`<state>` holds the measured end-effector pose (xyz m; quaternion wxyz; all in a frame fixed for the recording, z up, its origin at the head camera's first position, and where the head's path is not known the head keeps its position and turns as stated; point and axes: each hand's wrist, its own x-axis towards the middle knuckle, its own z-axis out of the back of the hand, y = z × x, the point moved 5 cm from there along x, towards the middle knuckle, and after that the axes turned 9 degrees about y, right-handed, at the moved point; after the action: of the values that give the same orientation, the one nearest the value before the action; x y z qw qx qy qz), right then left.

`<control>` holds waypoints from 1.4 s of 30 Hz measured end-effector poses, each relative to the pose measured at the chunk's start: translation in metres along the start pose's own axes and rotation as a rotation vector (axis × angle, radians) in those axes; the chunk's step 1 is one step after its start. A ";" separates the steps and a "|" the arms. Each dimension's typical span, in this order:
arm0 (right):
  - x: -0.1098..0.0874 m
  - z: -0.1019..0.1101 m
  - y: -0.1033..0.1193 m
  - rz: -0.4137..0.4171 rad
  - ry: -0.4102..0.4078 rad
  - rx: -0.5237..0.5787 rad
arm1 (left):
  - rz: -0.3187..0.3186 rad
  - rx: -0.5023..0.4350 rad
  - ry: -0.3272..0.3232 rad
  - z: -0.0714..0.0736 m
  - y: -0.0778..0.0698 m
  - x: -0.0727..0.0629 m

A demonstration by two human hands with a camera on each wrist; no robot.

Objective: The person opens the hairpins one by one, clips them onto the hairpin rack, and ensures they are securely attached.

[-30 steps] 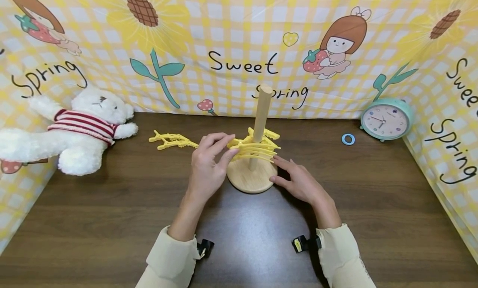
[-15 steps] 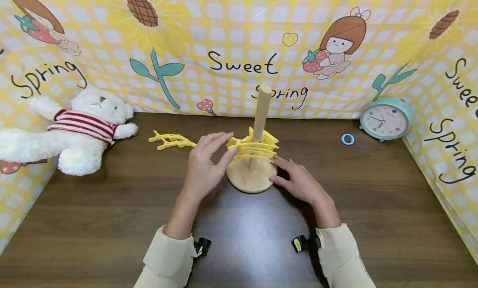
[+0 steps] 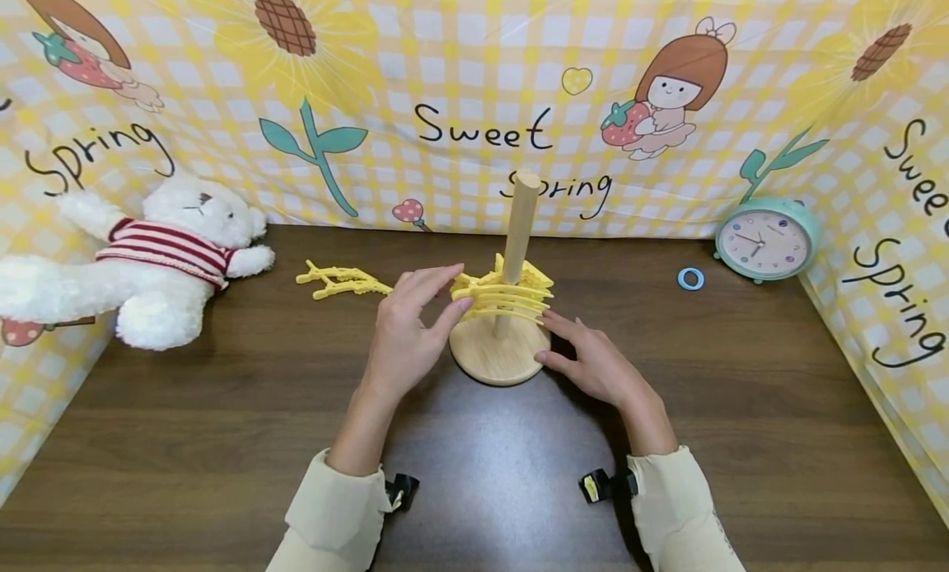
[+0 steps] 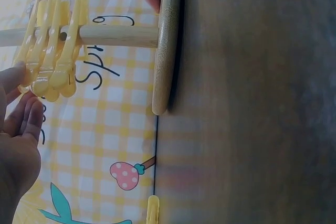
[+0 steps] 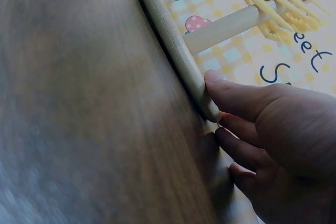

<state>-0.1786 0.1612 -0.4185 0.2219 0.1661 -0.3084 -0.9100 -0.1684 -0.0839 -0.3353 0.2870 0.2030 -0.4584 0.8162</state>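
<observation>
A wooden stand (image 3: 493, 359) with a round base and an upright post (image 3: 522, 222) is in front of me in the head view. Several glossy yellow plastic pieces (image 3: 504, 290) with slim, tapering prongs are stacked around the post, above the base. My left hand (image 3: 408, 325) pinches their rounded left ends between thumb and fingers, as the left wrist view shows closely. At the base's right edge, my right hand (image 3: 593, 362) holds the rim, thumb on its upper face and fingers beside the edge in the right wrist view.
More yellow pieces (image 3: 341, 279) lie on the brown table left of the stand. A white teddy bear (image 3: 166, 255) leans at the left wall. Toward the back right are a blue ring (image 3: 690, 278) and a mint alarm clock (image 3: 767, 238). Yellow checked cloth (image 3: 460, 53) encloses the table.
My left hand has shifted slightly left, and the stacked yellow pieces have moved a little with it. My right hand has stayed at the base.
</observation>
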 end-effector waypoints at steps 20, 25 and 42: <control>0.000 0.000 0.000 -0.004 0.008 0.015 | 0.031 -0.020 -0.005 0.007 0.007 -0.001; 0.000 0.000 0.000 -0.003 0.010 0.013 | 0.069 0.006 -0.063 0.028 0.021 -0.004; -0.001 0.001 0.001 -0.010 0.014 0.012 | 0.409 0.020 -0.107 0.099 0.080 -0.037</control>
<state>-0.1785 0.1616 -0.4172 0.2184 0.1753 -0.3117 -0.9080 -0.1865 -0.2131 -0.3589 0.0884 0.1518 -0.4965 0.8501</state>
